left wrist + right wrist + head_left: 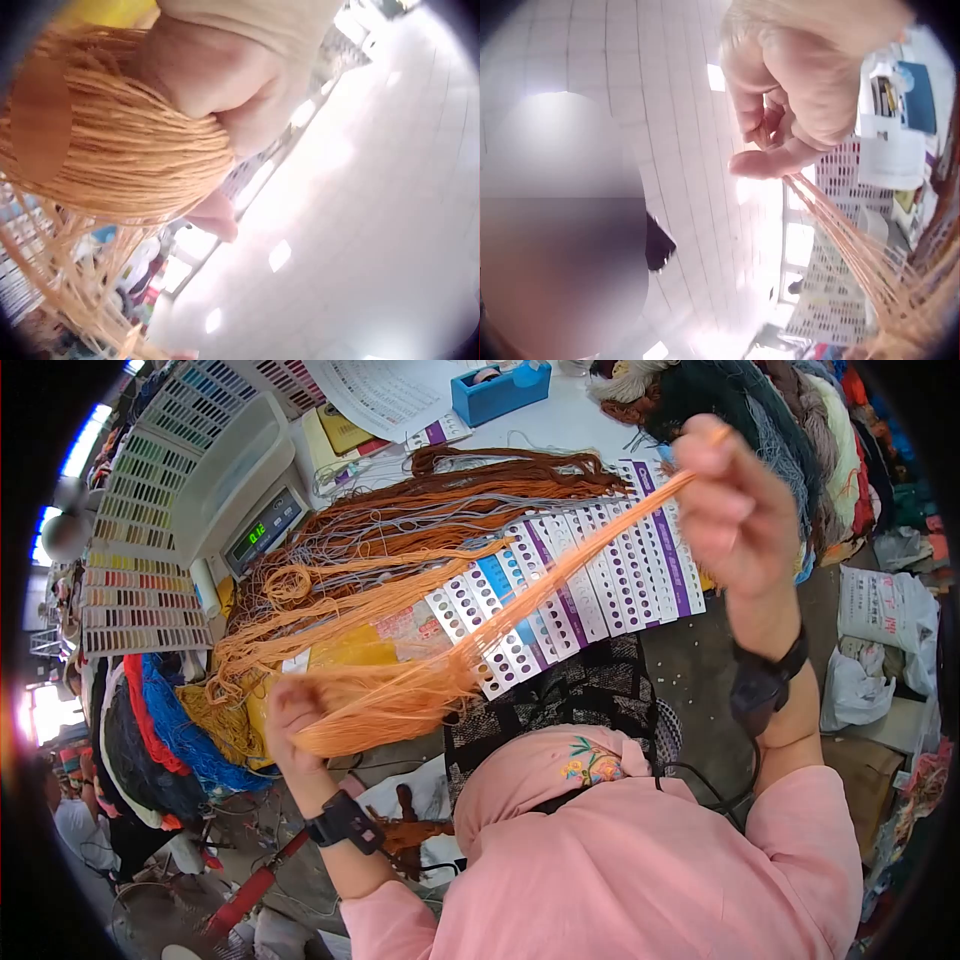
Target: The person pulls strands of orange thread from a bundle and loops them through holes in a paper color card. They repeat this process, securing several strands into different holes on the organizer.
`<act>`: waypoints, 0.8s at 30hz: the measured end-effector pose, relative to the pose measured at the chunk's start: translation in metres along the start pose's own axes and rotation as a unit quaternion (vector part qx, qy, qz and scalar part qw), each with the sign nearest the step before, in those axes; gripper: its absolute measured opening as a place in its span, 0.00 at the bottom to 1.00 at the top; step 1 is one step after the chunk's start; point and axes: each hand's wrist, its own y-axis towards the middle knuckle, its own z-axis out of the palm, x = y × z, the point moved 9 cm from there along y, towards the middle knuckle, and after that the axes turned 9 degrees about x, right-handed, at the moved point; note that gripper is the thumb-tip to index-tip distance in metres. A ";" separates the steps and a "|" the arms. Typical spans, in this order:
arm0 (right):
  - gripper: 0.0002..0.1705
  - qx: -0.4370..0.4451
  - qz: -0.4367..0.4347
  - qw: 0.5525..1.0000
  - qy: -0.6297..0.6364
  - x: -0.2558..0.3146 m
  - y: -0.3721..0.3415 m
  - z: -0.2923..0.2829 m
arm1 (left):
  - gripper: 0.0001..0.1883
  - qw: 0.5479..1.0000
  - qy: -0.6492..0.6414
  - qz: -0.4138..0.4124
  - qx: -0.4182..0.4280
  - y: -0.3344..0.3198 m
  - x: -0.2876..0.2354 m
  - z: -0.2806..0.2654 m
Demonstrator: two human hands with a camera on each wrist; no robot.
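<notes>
A skein of light orange yarn [400,710] stretches between both hands in front of the person. My left hand [295,720] grips its thick lower end; in the left wrist view the thumb side of the hand [217,75] lies against the bundled yarn [150,150], which hides most of the fingers. Raised high at the right, my right hand [735,510] pinches a thin bunch of strands [590,550] drawn taut from the skein. The right wrist view shows the thumb and fingertips of this hand [802,90] closed on the strands [847,232], which fan out downward.
Behind the skein, shade cards with holes [570,585] and rows of brown and orange yarn [440,490] lie on the table. A scale [265,530] with a white tray, a blue tape dispenser [500,390] and colour charts [150,510] stand farther back. Yarn hanks [170,710] hang at the left.
</notes>
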 end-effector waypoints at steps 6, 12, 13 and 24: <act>0.02 -0.150 -0.092 0.983 -0.052 0.160 -0.072 -0.122 | 0.12 0.768 0.496 0.286 -0.287 -0.186 -0.209 -0.133; 0.06 -0.285 -0.167 0.913 -0.242 0.324 -0.166 -0.178 | 0.10 0.664 0.596 0.217 -0.397 -0.251 -0.224 -0.103; 0.07 -0.295 -0.174 0.901 -0.265 0.330 -0.165 -0.176 | 0.11 0.697 0.555 0.234 -0.389 -0.233 -0.223 -0.098; 0.07 -0.288 0.103 0.817 -0.489 0.009 -0.025 -0.207 | 0.12 0.963 0.259 -0.065 -0.022 0.147 0.074 0.005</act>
